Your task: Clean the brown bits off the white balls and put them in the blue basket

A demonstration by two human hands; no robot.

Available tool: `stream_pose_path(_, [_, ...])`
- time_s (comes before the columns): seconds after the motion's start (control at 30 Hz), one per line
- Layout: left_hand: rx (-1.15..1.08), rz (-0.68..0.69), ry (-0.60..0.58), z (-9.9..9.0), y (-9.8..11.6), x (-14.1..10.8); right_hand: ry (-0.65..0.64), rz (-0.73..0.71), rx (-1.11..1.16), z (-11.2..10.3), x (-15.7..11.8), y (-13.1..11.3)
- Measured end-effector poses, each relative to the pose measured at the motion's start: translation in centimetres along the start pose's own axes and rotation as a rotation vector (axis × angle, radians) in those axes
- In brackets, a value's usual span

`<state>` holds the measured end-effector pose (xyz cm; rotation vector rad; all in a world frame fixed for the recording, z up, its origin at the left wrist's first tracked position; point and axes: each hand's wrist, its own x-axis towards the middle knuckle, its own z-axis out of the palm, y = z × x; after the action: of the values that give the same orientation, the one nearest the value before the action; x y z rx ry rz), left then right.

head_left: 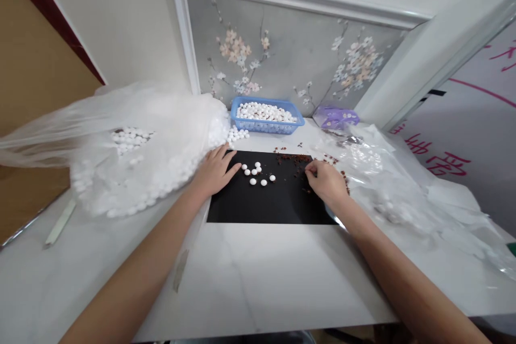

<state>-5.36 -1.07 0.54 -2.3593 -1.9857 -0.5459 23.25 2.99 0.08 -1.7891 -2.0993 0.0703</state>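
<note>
White balls [254, 172], a small loose group on the upper left half of the black mat [258, 207], most close together, with one a little off to the right. Left hand [214, 172] just left of the group: lies palm down across the mat's left edge, open, with fingers spread apart; grips nothing, with a fingertip just beside the nearest ball. Brown bits [300, 158] strewn along the mat's upper right corner and beyond onto the table [242, 269]. Right hand [328, 180] among them, at the mat's right edge: curls inward, with thumb and forefinger pressed together at the tips. Cannot tell whether around a bit, for the smallness of the tips. Behind the mat, a blue basket [266, 128] heaped with more white balls. To the left, a big filmy bag [177, 118] full of the same, with a few loose between bag and basket. Right of the basket, a purple packet [336, 117]; nearer, crumpled clear plastic [403, 193] along the right side. At the back, a grey flowered panel [294, 37].
</note>
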Motion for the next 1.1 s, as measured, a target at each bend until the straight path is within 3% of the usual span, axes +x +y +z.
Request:
stream_pose_path(0.2, [0.000, -0.095, -0.059, 0.5, -0.7, 0.0, 0.037, 0.003, 0.049, -0.3, -0.1, -0.4])
stream_pose_path(0.33, [0.028, -0.058, 0.041, 0.4, -0.6, 0.0, 0.031, 0.030, 0.004, -0.1, 0.0, -0.2])
stream_pose_path(0.43, [0.030, -0.056, 0.050, 0.4, -0.6, 0.0, -0.034, 0.035, -0.016, 0.0, 0.1, 0.0])
stream_pose_path(0.53, [0.047, -0.046, 0.049, 0.4, -0.8, 0.1, -0.058, 0.025, 0.005, -0.1, 0.1, 0.0])
stream_pose_path(0.8, [0.050, -0.073, 0.189, 0.3, -1.3, 0.3, -0.047, -0.021, 0.158, 0.0, 0.2, 0.0])
stream_pose_path(1.1, [0.119, -0.063, 0.137, -0.5, -0.8, 0.0, -0.171, -0.111, 0.299, -0.5, 0.4, -0.3])
